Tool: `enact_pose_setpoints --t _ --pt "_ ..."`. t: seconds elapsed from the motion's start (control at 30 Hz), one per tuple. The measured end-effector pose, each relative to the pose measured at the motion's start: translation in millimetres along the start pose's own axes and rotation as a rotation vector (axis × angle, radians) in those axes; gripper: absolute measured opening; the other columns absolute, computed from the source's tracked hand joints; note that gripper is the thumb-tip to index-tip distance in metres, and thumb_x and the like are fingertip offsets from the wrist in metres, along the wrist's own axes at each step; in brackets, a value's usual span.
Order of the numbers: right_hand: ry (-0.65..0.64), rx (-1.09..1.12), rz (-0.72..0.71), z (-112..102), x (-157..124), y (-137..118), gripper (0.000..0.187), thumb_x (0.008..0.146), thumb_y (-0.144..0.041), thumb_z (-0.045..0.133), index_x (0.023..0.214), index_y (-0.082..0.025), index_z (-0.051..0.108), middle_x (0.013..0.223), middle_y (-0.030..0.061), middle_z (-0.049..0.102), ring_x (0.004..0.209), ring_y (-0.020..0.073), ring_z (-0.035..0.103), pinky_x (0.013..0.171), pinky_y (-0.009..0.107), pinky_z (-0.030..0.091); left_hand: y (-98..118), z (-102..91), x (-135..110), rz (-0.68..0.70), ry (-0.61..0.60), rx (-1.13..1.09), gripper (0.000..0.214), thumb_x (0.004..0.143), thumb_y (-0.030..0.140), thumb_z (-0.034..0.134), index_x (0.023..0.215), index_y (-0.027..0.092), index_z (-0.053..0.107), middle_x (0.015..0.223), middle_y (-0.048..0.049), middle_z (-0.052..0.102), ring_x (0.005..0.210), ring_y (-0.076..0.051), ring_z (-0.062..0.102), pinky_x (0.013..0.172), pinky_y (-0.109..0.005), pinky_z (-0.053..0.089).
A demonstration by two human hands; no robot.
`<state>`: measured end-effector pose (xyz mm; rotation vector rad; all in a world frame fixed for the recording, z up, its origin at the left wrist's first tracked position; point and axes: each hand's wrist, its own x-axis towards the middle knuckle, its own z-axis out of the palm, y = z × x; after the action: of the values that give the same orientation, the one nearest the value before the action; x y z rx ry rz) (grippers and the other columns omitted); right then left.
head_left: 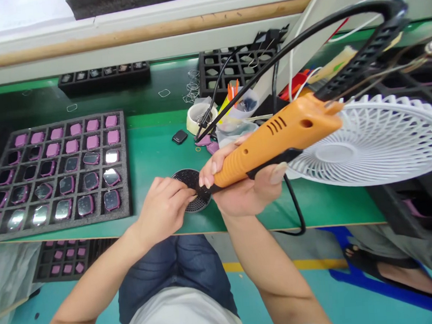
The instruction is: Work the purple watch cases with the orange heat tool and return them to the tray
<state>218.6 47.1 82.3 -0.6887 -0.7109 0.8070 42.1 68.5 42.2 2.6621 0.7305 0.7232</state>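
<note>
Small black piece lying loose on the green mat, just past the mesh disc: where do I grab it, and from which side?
Pinch the black piece by two opposite edges, straight down from above. It lies flat, with bare mat on its left and near side. Pink pieces sit close on its right, so probably approach from the left.
</note>
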Motion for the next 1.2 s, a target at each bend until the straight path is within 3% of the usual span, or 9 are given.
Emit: enact_pose_setpoints --t 0.13,0.3,0.57,0.87,1.2 --pt "0.002 -0.011 0.018 0.7 0.0 -0.3 0.048 0.085 -0.078 0.069 0.104 -0.035 0.061 0.067 -0.0067 0.062 0.039 0.0181 0.051 0.043 0.04 0.052 -1.2 1.3 -0.9 0.011 -0.021 0.003 0.024 0.113 0.016 0.053 0.118 0.021 0.075 0.111 -0.0079 0.08 0.101 -0.023 0.069 0.085 -0.042 0.044" --pt "0.018 -0.019 0.011 1.1 -0.2 -0.7 0.048 0.084 -0.078 0.069 0.104 -0.034 0.061 0.066 -0.0061 0.062 0.04 0.0175 0.052 0.036 0.036 0.045 1.0 0.5 -0.8 0.02 0.009 0.008 0.021 0.115 0.022 0.053 0.114 0.019 0.074 0.109 -0.0081 0.079 0.097 -0.023 0.067 0.082 -0.042 0.043" --pt "0.001 -0.006 -0.035 -1.8 1.5 1.8 0.044 0.089 -0.074 0.066 0.106 -0.034 0.062 0.069 -0.0061 0.063 0.041 0.0159 0.052 0.038 0.034 0.044 -6.6 3.6 -3.8 -0.053 0.023 0.028 0.021 0.115 0.024 0.054 0.115 0.02 0.075 0.109 -0.0069 0.079 0.098 -0.023 0.067 0.083 -0.042 0.044" --pt "-0.009 -0.002 -0.03 -1.3 2.3 2.6 0.049 0.087 -0.078 0.068 0.106 -0.033 0.061 0.07 -0.0059 0.064 0.041 0.0159 0.053 0.038 0.034 0.044 -22.8 15.2 -8.1 -0.088 0.036 0.113 0.028 0.109 0.012 0.058 0.128 0.021 0.077 0.108 -0.0094 0.077 0.1 -0.027 0.064 0.083 -0.044 0.042" --pt "0.0 -0.043 -0.023 4.8 0.5 2.3 0.054 0.086 -0.082 0.065 0.106 -0.032 0.058 0.07 -0.0073 0.062 0.041 0.015 0.053 0.038 0.032 0.045 -26.6 17.5 -9.1 -0.123 0.09 0.009 0.021 0.114 0.022 0.057 0.111 0.022 0.078 0.104 -0.008 0.079 0.1 -0.025 0.065 0.087 -0.043 0.041"
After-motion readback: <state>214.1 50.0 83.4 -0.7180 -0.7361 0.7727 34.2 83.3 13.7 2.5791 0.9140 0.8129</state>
